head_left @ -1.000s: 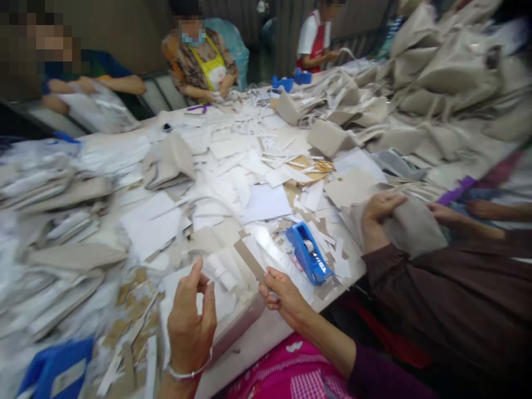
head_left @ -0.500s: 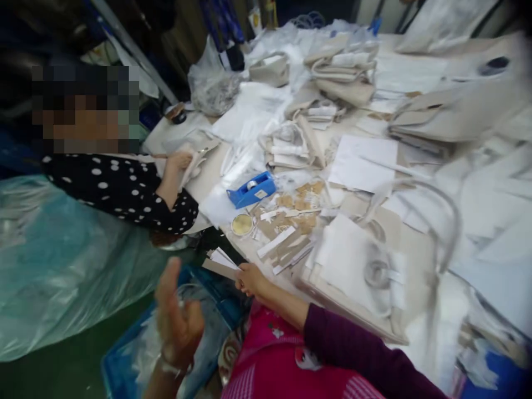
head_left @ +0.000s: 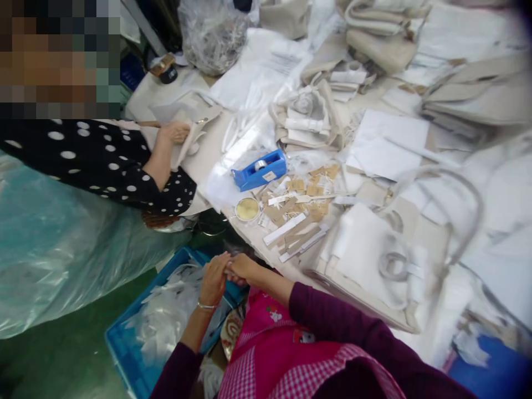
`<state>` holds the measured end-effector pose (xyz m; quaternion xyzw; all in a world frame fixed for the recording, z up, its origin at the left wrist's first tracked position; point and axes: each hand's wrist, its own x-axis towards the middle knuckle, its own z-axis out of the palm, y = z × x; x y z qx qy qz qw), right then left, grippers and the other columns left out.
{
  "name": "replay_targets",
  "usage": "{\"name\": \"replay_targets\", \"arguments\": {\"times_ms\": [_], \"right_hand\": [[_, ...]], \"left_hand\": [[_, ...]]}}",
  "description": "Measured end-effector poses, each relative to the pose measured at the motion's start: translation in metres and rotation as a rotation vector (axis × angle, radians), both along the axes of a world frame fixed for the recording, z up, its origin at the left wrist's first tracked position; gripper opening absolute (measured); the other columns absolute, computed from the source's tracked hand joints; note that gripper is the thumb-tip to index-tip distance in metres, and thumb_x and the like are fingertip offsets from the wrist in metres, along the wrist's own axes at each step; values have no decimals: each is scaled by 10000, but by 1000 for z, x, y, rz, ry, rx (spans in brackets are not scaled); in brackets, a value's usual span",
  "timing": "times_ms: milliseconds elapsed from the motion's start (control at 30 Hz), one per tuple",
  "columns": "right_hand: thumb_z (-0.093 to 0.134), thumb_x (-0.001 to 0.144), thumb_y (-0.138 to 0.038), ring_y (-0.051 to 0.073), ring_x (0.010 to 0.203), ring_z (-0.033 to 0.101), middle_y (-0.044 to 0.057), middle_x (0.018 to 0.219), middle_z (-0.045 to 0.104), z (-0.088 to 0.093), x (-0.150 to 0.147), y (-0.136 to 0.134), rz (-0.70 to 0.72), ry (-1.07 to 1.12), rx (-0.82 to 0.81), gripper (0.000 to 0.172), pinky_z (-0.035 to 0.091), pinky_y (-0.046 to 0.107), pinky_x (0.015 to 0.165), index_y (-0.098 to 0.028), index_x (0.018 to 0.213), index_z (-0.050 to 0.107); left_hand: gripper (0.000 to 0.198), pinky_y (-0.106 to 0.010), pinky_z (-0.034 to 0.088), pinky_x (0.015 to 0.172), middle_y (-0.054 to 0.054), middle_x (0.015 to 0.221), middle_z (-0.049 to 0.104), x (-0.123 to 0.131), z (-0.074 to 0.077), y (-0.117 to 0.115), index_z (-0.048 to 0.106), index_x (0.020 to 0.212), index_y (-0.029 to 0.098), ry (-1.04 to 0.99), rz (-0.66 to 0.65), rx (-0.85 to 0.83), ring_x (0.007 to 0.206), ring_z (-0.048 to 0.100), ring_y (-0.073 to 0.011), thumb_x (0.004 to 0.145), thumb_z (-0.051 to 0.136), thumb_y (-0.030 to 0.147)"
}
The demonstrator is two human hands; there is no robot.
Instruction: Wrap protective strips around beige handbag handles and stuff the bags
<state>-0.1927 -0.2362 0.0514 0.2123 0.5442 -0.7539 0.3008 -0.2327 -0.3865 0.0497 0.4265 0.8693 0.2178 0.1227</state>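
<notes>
My left hand (head_left: 214,279), with a bracelet at its wrist, meets my right hand (head_left: 243,267) just off the table's near edge, above a blue crate (head_left: 120,346). The fingers of both hands are closed together. Whatever lies between them is hidden. Nearest on the table are white and brown card strips (head_left: 285,229), a round tin of pale yellow stuff (head_left: 247,209) and a blue tape dispenser (head_left: 261,170). To the right lies a beige handbag (head_left: 428,249) with white wrapping on it.
Clear plastic pieces (head_left: 166,316) fill the crate. A co-worker's hand (head_left: 177,133) holds a beige piece (head_left: 189,147) at the left of the table. More beige bags (head_left: 384,50) and white sheets (head_left: 388,144) cover the back and right. A greenish plastic sheet (head_left: 75,238) bulges at the left.
My left hand, raised and apart before, has come over to my right hand. The card strips that stuck out from my right hand no longer show there. The view has shifted.
</notes>
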Motion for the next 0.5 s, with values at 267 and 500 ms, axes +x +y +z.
{"name": "replay_targets", "arguments": {"times_ms": [267, 500], "right_hand": [[607, 823, -422, 184, 913, 634, 73, 1002, 670, -12, 5, 28, -305, 166, 58, 317, 523, 285, 747, -157, 995, 598], [518, 871, -242, 105, 460, 536, -17, 569, 589, -17, 6, -6, -132, 179, -151, 170, 433, 209, 468, -140, 764, 602]], "left_hand": [[239, -393, 544, 790, -85, 874, 726, -23, 8, 11, 615, 863, 167, -838, 881, 422, 858, 674, -255, 698, 686, 325], [228, -414, 437, 998, -127, 1061, 691, -23, 13, 29, 613, 905, 144, -1249, 947, 638, 1081, 610, -244, 764, 659, 318]]}}
